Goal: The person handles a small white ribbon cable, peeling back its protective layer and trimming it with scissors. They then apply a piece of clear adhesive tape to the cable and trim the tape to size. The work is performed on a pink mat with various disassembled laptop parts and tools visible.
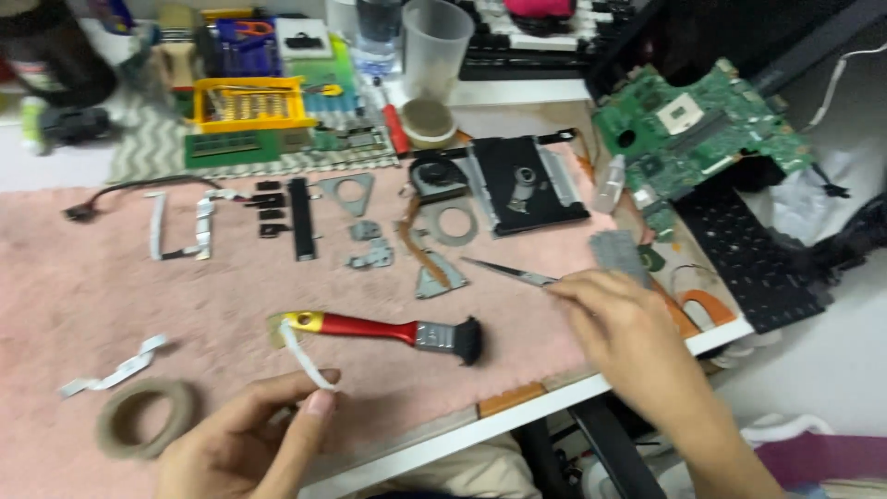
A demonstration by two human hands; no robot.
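My left hand is at the bottom of the view and pinches a thin white ribbon strip between thumb and finger. Just beyond it lies a red-handled brush with black bristles, on a pink mat. My right hand is to the right and holds metal tweezers, whose tip points left toward a metal bracket.
Small metal brackets, black strips and white flat cables lie in rows on the mat. A tape roll sits bottom left. A laptop fan and drive, green circuit board, black keyboard, yellow tray and plastic cup stand behind.
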